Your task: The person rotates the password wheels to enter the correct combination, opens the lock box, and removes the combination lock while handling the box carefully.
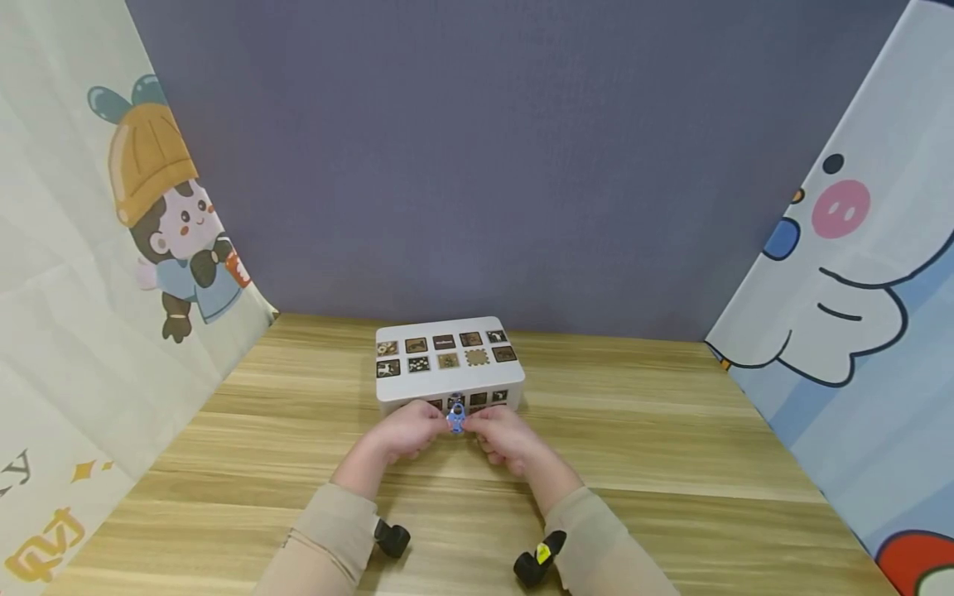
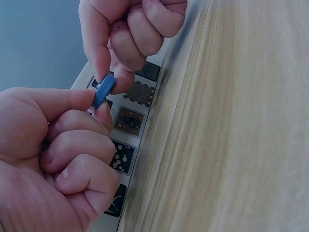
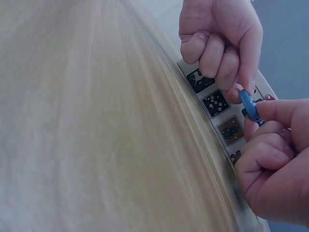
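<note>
A small blue padlock (image 1: 456,423) is at the middle of the front side of a white box (image 1: 417,386) with square printed pictures. Its shackle points up toward the box's latch. From one side my left hand (image 1: 409,428) pinches the padlock body between thumb and forefinger, the other fingers curled in. My right hand (image 1: 508,436) pinches the opposite side the same way. Edge-on in the left wrist view, the blue body (image 2: 103,91) sits between both sets of fingertips. The right wrist view also shows the padlock (image 3: 249,105) close against the box's front.
The box stands near the back of a wood-grain table (image 1: 633,439). Behind the table rises a grey-purple panel (image 1: 477,165). Cartoon-printed sheets hang at the left (image 1: 67,273) and right (image 1: 879,331). Each sleeve has a black wrist camera (image 1: 392,538).
</note>
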### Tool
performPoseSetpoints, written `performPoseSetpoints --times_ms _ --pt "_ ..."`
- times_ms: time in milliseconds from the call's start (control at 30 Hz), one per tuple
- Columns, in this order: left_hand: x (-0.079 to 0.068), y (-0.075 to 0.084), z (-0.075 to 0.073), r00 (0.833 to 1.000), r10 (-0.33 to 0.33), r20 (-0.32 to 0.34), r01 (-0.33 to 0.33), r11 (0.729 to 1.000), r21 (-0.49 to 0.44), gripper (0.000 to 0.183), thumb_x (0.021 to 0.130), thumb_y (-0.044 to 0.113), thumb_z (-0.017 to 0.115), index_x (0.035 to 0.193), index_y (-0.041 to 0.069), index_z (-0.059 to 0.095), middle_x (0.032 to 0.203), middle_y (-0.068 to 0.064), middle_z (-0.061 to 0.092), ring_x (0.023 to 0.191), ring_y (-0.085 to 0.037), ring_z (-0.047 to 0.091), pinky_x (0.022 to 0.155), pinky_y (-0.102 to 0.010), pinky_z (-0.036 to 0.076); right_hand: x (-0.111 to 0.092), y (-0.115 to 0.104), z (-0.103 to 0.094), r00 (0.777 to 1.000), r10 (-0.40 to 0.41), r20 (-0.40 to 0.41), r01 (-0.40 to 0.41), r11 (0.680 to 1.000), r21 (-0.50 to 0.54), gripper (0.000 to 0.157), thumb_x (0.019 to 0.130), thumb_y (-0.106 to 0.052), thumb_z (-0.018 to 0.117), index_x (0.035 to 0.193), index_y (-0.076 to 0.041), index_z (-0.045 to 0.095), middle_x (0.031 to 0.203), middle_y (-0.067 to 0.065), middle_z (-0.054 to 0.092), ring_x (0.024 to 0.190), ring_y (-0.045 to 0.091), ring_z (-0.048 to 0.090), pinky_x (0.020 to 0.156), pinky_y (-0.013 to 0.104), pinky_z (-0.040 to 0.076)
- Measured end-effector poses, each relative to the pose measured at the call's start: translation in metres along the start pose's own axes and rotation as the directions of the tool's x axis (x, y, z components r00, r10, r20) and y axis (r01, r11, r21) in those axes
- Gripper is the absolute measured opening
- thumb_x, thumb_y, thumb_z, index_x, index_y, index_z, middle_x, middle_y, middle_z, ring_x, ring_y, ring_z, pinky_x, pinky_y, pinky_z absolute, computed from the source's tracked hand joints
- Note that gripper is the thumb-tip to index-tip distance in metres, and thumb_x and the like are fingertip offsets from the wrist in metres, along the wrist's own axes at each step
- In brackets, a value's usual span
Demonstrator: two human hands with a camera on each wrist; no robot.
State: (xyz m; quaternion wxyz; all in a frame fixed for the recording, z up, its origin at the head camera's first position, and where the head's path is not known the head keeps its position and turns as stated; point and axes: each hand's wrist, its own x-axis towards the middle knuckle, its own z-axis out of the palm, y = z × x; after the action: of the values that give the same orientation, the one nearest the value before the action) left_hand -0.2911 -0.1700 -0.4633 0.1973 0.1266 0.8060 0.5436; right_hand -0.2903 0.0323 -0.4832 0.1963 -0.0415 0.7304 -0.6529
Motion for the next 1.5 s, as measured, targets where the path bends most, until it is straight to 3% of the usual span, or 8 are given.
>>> performPoseSetpoints --times_ms 767,1133,1500 --pt "0.0011 -0.0001 -0.0010 1.000 -0.002 0.003 0.002 1.000 -0.015 0.035 0.098 0.015 0.063 0.067 0.014 0.047 0.051 0.007 0.034 0.041 -0.006 0.027 0.039 -0.020 0.024 -0.0003 -0.0001 0.0015 1.000 -0.002 0.004 0.002 1.000 -0.004 0.027 0.098 -0.019 0.063 0.099 0.007 0.067 0.057 -0.007 0.037 0.045 0.006 0.028 0.041 0.020 0.024" --pt "0.0034 -0.0030 -0.0018 1.000 -0.006 0.006 0.006 1.000 -0.015 0.028 0.097 0.016 0.064 0.074 0.004 0.055 0.051 0.007 0.035 0.041 -0.006 0.027 0.039 -0.020 0.024 0.0006 0.0016 0.0020 1.000 -0.003 -0.001 0.003 1.000 0.008 0.026 0.099 -0.019 0.063 0.099 0.006 0.067 0.057 -0.007 0.036 0.046 0.005 0.027 0.041 0.020 0.023" --pt "0.0046 -0.0056 -0.0015 1.000 0.009 0.003 -0.009 1.000 -0.009 0.029 0.097 0.015 0.062 0.072 0.006 0.053 0.051 0.007 0.035 0.041 -0.007 0.027 0.039 -0.020 0.025 -0.0008 0.0005 0.0036 1.000 0.010 0.002 -0.010 1.000 0.004 0.026 0.099 -0.021 0.063 0.080 -0.004 0.059 0.056 -0.007 0.035 0.045 0.006 0.027 0.041 0.020 0.022"
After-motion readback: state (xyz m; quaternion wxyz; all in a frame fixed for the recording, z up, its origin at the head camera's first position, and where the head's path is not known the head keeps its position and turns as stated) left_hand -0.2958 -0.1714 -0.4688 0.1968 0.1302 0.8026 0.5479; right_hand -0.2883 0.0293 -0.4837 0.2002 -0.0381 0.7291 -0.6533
